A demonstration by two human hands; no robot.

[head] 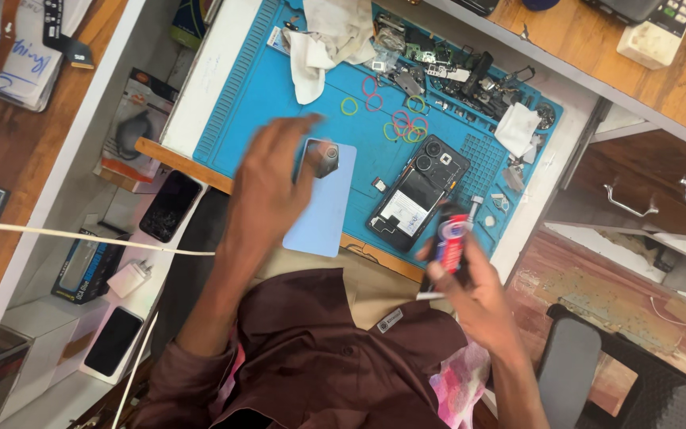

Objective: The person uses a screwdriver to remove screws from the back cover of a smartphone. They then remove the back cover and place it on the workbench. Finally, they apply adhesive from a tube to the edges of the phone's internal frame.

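My left hand (267,187) rests on a light blue phone back cover (323,210), fingers spread over its upper left corner near the camera cutout. The cover lies at the front edge of a blue work mat (263,87). My right hand (470,278) holds a small red, white and blue tube (452,238) upright near the mat's front right edge. Between the hands lies an opened black phone (418,195) with its battery and camera modules showing.
Coloured rubber bands (395,119), a white cloth (323,36), small parts and tools lie at the mat's back. A cracked black phone (170,205) and another phone (113,342) sit on the left shelf beside boxes and a charger. Drawers stand to the right.
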